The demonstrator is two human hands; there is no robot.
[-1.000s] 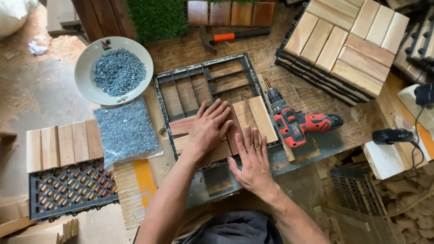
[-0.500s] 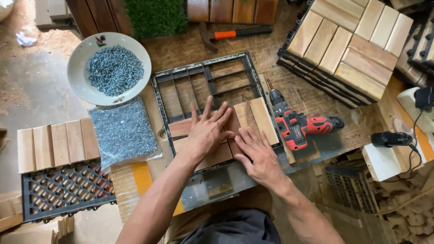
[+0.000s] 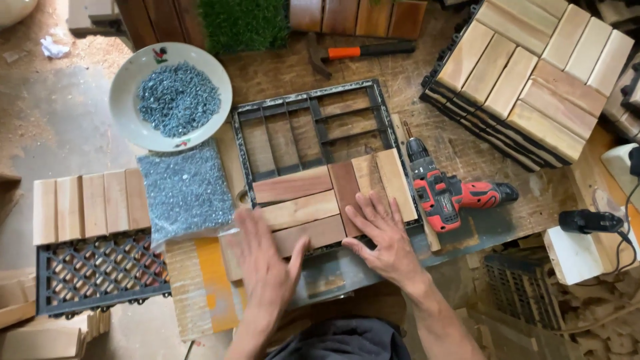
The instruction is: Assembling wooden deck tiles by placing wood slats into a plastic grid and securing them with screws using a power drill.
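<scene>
Right hand (image 3: 385, 241) lies flat, fingers spread, on wooden slats (image 3: 327, 197) in a black frame (image 3: 313, 107); left hand (image 3: 267, 263) hovers open, gripping nothing. A nudge could shift the loose slats.

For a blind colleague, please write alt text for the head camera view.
Two bare hands, left hand and right hand, lie flat and open on short wooden slats set in a black square metal jig frame on a workbench. A red and black cordless drill lies to the right, a white bowl of small grey screws to the upper left.
</scene>
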